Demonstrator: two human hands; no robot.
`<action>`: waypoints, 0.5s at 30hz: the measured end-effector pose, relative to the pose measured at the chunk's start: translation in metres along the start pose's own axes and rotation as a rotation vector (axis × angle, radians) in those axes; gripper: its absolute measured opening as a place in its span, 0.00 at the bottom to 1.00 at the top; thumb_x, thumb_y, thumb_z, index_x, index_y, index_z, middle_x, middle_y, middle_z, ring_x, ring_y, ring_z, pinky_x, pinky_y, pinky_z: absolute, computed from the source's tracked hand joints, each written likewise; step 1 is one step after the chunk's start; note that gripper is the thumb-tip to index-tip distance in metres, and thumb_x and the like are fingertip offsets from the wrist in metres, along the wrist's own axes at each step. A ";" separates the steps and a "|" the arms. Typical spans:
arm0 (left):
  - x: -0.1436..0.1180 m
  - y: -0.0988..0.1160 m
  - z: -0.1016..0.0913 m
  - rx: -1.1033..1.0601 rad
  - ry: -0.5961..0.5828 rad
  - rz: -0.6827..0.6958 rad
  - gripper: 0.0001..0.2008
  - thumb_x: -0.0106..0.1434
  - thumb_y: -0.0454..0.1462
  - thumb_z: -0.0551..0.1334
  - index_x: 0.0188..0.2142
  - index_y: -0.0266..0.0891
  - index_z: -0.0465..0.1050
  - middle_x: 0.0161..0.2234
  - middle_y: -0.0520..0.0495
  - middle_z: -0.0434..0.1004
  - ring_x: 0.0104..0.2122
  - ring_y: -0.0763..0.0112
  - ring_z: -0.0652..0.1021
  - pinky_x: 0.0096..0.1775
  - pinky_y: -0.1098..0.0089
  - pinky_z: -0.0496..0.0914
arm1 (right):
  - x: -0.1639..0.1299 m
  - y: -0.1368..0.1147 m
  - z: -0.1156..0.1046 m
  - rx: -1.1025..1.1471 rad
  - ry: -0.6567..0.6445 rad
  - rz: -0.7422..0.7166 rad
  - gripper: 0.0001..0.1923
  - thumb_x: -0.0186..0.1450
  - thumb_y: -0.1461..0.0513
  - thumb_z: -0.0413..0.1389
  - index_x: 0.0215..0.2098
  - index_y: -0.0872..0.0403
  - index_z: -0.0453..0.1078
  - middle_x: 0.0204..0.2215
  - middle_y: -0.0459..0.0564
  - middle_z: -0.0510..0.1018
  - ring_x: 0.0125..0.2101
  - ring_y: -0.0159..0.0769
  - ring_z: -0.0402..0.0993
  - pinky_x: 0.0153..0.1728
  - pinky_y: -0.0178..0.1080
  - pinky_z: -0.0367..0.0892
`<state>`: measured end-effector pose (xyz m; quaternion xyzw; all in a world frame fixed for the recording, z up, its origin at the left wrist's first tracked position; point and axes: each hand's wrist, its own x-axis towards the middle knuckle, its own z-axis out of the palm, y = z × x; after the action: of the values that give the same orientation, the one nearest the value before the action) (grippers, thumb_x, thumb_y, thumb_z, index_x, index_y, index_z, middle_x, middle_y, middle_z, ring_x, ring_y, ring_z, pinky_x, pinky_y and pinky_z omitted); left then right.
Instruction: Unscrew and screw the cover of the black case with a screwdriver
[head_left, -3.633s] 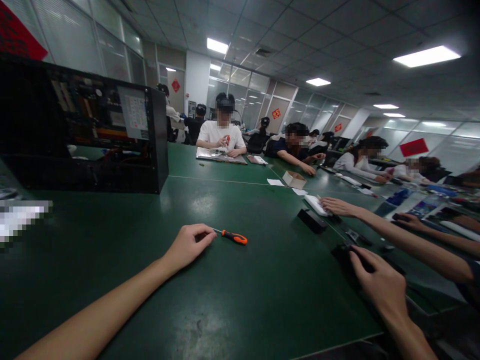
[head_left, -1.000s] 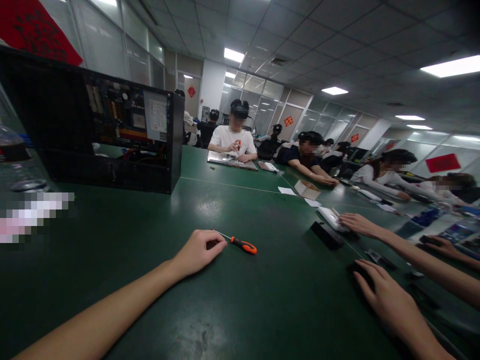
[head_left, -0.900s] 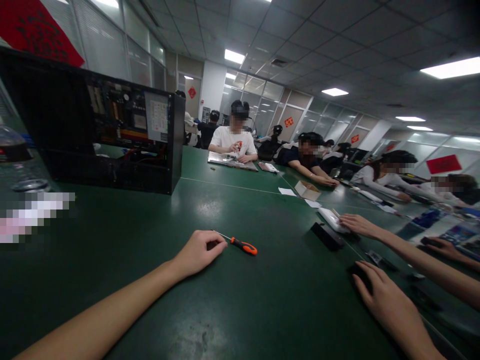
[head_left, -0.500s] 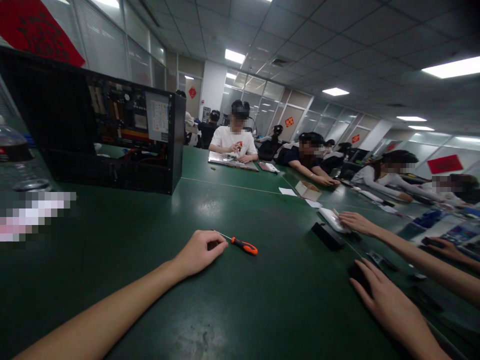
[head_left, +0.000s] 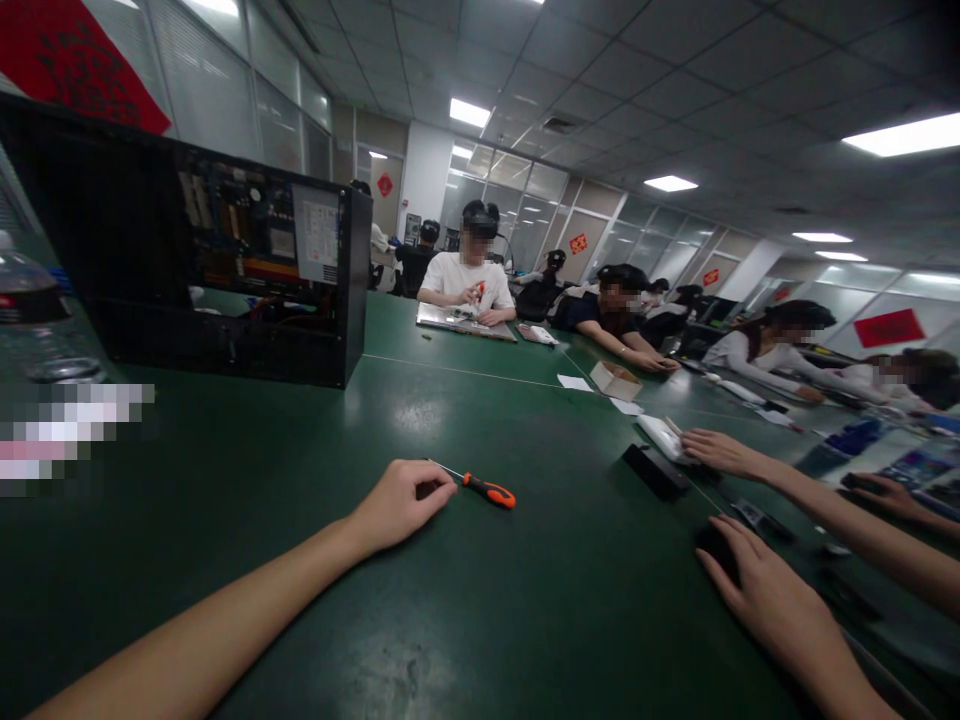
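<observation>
My left hand (head_left: 401, 505) rests on the green table with its fingers curled in and the thumb close to them. Nothing shows in its hollow. Just beyond its knuckles lies a screwdriver (head_left: 489, 490) with an orange and black handle; its thin shaft runs behind the fingers. My right hand (head_left: 772, 590) lies over a small black rounded object, by its shape a computer mouse (head_left: 716, 550), mostly covered by the palm and fingers.
An opened black computer case (head_left: 285, 345) stands at the left, beside a plastic bottle (head_left: 34, 310). A black box (head_left: 654, 472) and a white item (head_left: 661, 438) lie near a co-worker's hand (head_left: 720, 452). Farther off stands a small cardboard box (head_left: 616, 381). People sit around the table.
My right hand has shifted very slightly left with the mouse. The co-worker's hand near the white item has moved a little to the right. My left hand and the screwdriver stay put.
</observation>
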<state>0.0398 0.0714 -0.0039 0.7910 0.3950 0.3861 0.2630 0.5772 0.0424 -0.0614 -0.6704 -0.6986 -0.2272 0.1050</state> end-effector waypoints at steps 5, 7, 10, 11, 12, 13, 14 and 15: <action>0.000 0.000 0.000 -0.008 -0.007 0.003 0.10 0.67 0.37 0.61 0.33 0.37 0.81 0.31 0.47 0.81 0.29 0.69 0.76 0.34 0.71 0.66 | 0.002 -0.004 -0.005 -0.014 -0.071 0.059 0.34 0.69 0.45 0.41 0.59 0.61 0.67 0.60 0.64 0.71 0.54 0.53 0.74 0.53 0.51 0.71; -0.001 -0.001 0.000 -0.012 -0.007 0.001 0.10 0.67 0.37 0.61 0.33 0.37 0.81 0.31 0.47 0.81 0.29 0.69 0.76 0.34 0.71 0.66 | 0.009 -0.006 -0.008 -0.047 -0.118 0.115 0.33 0.70 0.46 0.40 0.58 0.60 0.67 0.58 0.65 0.72 0.52 0.54 0.75 0.51 0.54 0.71; -0.002 -0.003 0.001 -0.021 -0.007 0.005 0.11 0.68 0.37 0.61 0.33 0.37 0.80 0.31 0.48 0.81 0.30 0.69 0.77 0.35 0.71 0.67 | 0.036 -0.010 -0.015 -0.108 -0.129 0.146 0.31 0.70 0.48 0.41 0.58 0.62 0.67 0.53 0.67 0.76 0.52 0.58 0.74 0.53 0.60 0.67; -0.002 -0.004 0.001 -0.022 -0.008 0.004 0.11 0.68 0.37 0.60 0.33 0.37 0.80 0.32 0.48 0.81 0.30 0.69 0.77 0.36 0.71 0.67 | 0.051 -0.013 -0.018 -0.098 -0.137 0.149 0.31 0.71 0.49 0.41 0.58 0.64 0.67 0.52 0.69 0.76 0.53 0.58 0.74 0.53 0.58 0.67; -0.002 -0.005 0.001 -0.022 -0.009 0.003 0.11 0.69 0.37 0.60 0.33 0.37 0.80 0.31 0.48 0.81 0.30 0.69 0.77 0.36 0.71 0.67 | 0.067 -0.017 -0.020 -0.069 -0.158 0.153 0.31 0.71 0.49 0.42 0.58 0.66 0.66 0.53 0.70 0.75 0.53 0.57 0.74 0.53 0.55 0.68; -0.001 -0.006 0.001 -0.021 -0.008 0.002 0.12 0.69 0.37 0.59 0.33 0.37 0.80 0.31 0.48 0.81 0.30 0.69 0.77 0.36 0.71 0.67 | 0.084 -0.022 -0.021 -0.030 -0.186 0.164 0.30 0.71 0.50 0.44 0.57 0.67 0.65 0.52 0.71 0.75 0.52 0.55 0.74 0.51 0.51 0.69; -0.001 -0.006 0.001 -0.018 -0.005 -0.001 0.12 0.69 0.37 0.59 0.33 0.37 0.80 0.31 0.48 0.81 0.30 0.69 0.77 0.36 0.71 0.67 | 0.101 -0.028 -0.021 0.011 -0.223 0.182 0.29 0.71 0.50 0.46 0.55 0.67 0.66 0.51 0.71 0.76 0.51 0.54 0.75 0.49 0.48 0.69; -0.001 -0.006 0.001 -0.015 -0.002 -0.004 0.13 0.70 0.37 0.59 0.32 0.37 0.80 0.30 0.48 0.81 0.30 0.69 0.78 0.36 0.71 0.67 | 0.115 -0.036 -0.019 0.039 -0.250 0.199 0.26 0.70 0.51 0.48 0.51 0.67 0.67 0.48 0.70 0.77 0.48 0.53 0.77 0.47 0.46 0.70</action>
<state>0.0373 0.0739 -0.0091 0.7886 0.3933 0.3880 0.2701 0.5298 0.1362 0.0011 -0.7571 -0.6407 -0.1168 0.0521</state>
